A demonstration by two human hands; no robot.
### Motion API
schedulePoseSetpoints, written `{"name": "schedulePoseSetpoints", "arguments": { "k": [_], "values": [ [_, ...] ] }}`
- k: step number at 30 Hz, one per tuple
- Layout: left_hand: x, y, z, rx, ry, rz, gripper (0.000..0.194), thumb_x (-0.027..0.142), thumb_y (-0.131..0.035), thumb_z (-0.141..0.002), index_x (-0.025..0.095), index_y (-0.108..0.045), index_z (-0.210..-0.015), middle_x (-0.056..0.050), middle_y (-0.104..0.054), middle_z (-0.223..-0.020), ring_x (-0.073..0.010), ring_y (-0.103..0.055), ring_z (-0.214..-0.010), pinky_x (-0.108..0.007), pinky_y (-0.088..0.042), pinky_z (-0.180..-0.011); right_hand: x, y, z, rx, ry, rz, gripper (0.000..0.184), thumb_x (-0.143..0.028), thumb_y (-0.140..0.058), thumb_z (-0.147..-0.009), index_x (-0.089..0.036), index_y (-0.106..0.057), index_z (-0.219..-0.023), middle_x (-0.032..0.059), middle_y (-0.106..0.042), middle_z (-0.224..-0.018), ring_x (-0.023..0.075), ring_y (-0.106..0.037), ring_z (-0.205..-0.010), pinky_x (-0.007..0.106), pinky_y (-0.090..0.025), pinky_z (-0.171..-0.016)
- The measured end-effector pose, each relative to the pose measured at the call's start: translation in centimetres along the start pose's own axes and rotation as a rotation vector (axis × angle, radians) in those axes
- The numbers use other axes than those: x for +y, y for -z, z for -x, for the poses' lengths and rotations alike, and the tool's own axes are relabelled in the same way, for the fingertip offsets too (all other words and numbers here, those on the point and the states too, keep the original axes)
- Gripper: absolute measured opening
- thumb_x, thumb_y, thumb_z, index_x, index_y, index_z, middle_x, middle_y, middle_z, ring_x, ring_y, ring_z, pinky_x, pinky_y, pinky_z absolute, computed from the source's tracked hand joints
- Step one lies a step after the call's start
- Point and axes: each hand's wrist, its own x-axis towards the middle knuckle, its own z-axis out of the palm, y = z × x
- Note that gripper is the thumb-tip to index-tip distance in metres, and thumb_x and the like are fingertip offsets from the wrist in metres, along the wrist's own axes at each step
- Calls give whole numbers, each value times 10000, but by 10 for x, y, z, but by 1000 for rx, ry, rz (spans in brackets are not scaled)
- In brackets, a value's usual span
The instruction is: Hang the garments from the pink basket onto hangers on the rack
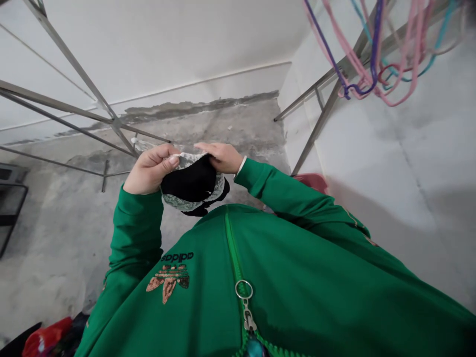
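Note:
Both hands hold one small garment [193,184] in front of my chest; it is black with a grey patterned edge. My left hand [150,169] is closed, its thumb pinching the garment's upper left edge. My right hand [220,155] grips the upper right edge, fingers curled over the cloth. Green jacket sleeves cover both arms, and the zipped jacket front [238,277] fills the lower part of the view.
A metal drying-rack frame [92,111] stands on the left and another rail [323,106] on the right. Pink, purple and teal hangers [372,74] hang at top right. A pinkish-red object [314,181] shows behind my right arm. Coloured clothes [48,339] lie at bottom left on the concrete floor.

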Motion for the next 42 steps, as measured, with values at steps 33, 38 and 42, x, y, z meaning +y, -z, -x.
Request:
{"name": "schedulePoseSetpoints", "arguments": {
  "k": [33,38,42],
  "values": [
    [-101,-31,19,136,339,-93,291,330,-511,-569,184,-516,-821,41,-516,-601,-157,-543,-615,-251,-405,-599,-29,84,73,557,-25,321,316,-149,-374,-906,-180,-602,-1123,127,-668,-1015,242,-617,-975,437,-535,-862],
    [-90,-29,14,198,122,-557,170,296,-516,-615,195,-552,-747,-26,-598,-727,-218,-591,-801,-298,-448,-735,-23,86,81,536,-72,327,294,-127,-401,-882,-169,-607,-1088,129,-669,-1013,237,-627,-998,406,-530,-877],
    [-81,-30,14,505,159,-841,102,295,-521,-706,215,-488,-652,-23,-532,-624,-205,-535,-681,-289,-377,-653,-18,89,78,144,-184,287,266,-91,-504,-836,-154,-639,-1056,101,-690,-1002,208,-648,-960,349,-524,-865]
  ]
}}
